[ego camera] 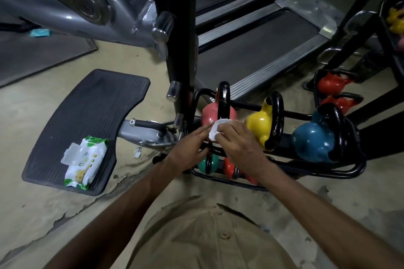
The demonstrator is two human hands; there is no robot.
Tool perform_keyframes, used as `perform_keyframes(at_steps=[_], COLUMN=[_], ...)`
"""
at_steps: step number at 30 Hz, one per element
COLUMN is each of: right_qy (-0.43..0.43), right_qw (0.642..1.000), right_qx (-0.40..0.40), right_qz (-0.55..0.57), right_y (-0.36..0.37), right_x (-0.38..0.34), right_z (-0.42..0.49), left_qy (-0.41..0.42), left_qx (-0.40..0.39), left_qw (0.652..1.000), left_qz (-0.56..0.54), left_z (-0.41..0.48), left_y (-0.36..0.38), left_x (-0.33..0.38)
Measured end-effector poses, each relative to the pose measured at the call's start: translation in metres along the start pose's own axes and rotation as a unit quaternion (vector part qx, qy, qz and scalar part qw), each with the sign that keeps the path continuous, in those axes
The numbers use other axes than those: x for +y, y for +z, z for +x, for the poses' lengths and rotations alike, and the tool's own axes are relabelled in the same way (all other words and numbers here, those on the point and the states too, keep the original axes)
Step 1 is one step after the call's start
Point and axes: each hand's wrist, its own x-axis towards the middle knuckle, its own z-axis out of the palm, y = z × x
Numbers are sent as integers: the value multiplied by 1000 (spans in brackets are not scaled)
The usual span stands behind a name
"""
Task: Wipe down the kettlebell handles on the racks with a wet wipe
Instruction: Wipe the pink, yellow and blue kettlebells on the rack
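Both forearms reach out over the near edge of the rack [282, 171]. Right hand [238, 142]: grip clamped on the wet wipe [215, 130], fingers curled over it. Left hand [190, 146]: grip apart, fingers stretched out, tips against the wipe's left edge, probably steadying or spreading it. The wipe sits bunched at the base of the black handle [224, 98] of the pink kettlebell [208, 113], at the left end of the upper tier. Can't tell if it's wrapped round the bar or only pressed to the front. My read of the step: wiping the first upper-tier handle, low on the near leg, with the top of the loop and the far leg still to do. Next move needs the wipe wrapped round the bar and run up over the arch, with the left hand bracing the bell so it doesn't rock on the rails. After that, shift right to the yellow kettlebell [258, 123], then the blue kettlebell [312, 140]. The lower-tier bells under the hands are mostly hidden. The wipes pack [85, 160] lies flap open on the black mat [98, 102], left of the rack. A second rack [337, 71] at far right holds red bells, so most of the job remains.
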Motion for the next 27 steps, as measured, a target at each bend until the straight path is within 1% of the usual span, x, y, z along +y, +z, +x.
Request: perform_keyframes(at_steps=[2,3,4,5,6,7,9,11,13,14,15,17,18,19,20,22,23,24,25,26,27], right_qy=[119,197,284,361,419,459,507,523,513,517,530,576,593,605,611,603,595,584,569,554,532], right_qw=[989,970,937,896,856,821,754,690,652,634,605,536,512,499,498,508,518,536,569,620,682], right_qx=[40,63,83,97,103,101,99,96,62,46,39,54,67,75,76,75,74,76,85,96,103], right_qz=[77,128,185,240,285,323,405,491,554,574,593,615,618,616,611,610,610,605,587,548,490], right_y=[5,8,9,10,11,11,6,-2,-8,-10,-10,-6,-3,0,1,3,1,-2,-4,-5,-6], right_x=[-14,-22,-29,-33,-33,-30,-21,-14,-8,-5,-1,9,10,9,6,-1,-3,-4,-7,-13,-19], right_z=[-6,-8,-9,-9,-8,-5,3,12,21,27,34,49,53,56,56,51,48,45,42,36,27], left_qy=[-2,-3,-3,-3,-3,-4,-10,-16,-19,-19,-19,-10,-5,-4,-5,-8,-10,-14,-20,-23,-26], left_qx=[-1,0,1,1,1,2,-2,-6,-8,-7,-4,4,3,2,3,10,16,18,13,7,2], left_qw=[1000,1000,1000,1000,1000,1000,1000,1000,1000,1000,1000,1000,1000,1000,1000,1000,1000,1000,999,999,999], left_qz=[-5,-5,-5,-8,-10,-9,-7,-8,-11,-9,-4,5,2,0,-3,5,13,20,24,23,21], left_z=[0,0,0,0,-1,-1,-1,-2,-2,-3,-2,-2,-2,-1,-2,-2,-2,-3,-3,-3,-2], left_y=[-1,-1,-1,-1,-1,-1,-1,-2,-3,-4,-5,-5,-4,-4,-3,-3,-2,-1,-1,-1,-2], left_x=[0,0,1,2,3,3,3,2,4,7,8,9,9,8,7,8,8,9,8,8,7])
